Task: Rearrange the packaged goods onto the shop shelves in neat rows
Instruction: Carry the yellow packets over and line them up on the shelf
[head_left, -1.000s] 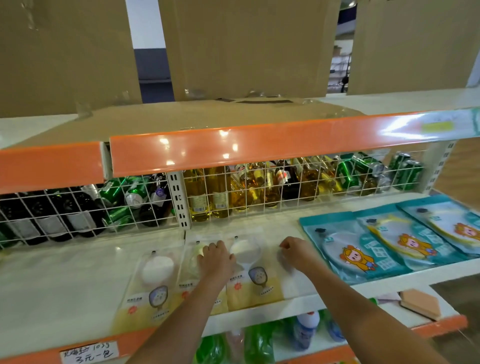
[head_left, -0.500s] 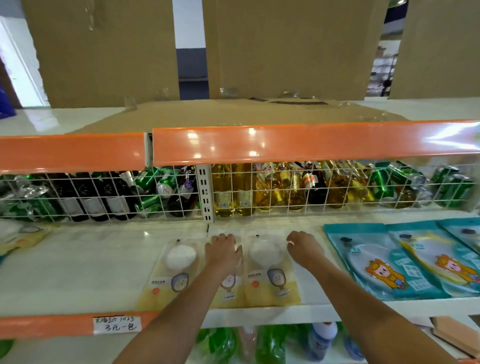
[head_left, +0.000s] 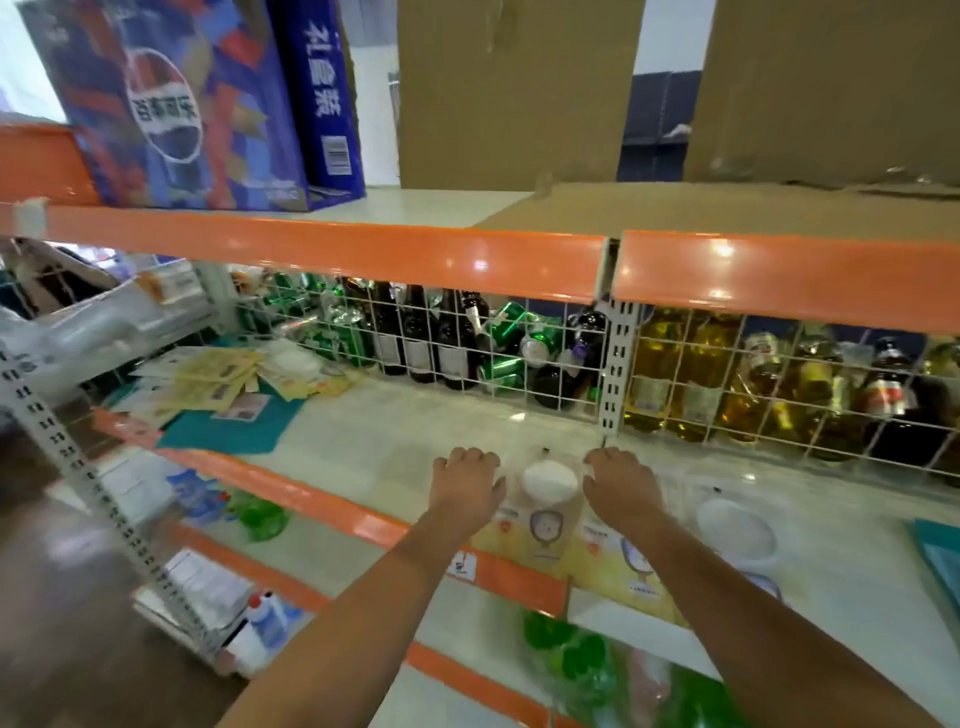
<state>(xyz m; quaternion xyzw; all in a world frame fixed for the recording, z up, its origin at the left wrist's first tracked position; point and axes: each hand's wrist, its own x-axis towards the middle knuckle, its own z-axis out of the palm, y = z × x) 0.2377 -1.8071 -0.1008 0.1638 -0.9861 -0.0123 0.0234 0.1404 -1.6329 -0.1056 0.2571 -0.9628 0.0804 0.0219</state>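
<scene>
Both hands have shifted left along the shelf (head_left: 363, 431): left hand (head_left: 467, 486) and right hand (head_left: 621, 486) now lie flat, fingers spread, flanking one clear packet (head_left: 545, 499) near the front edge. Risk, judged: uneven pressing could skew it over the neighbouring packet (head_left: 727, 535), spoiling the row

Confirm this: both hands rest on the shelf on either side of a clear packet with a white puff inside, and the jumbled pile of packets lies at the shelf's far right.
Wrong side. The head view shows the jumbled pile of packets at the far left of the shelf. The left hand and right hand do flank the clear packet.
</scene>
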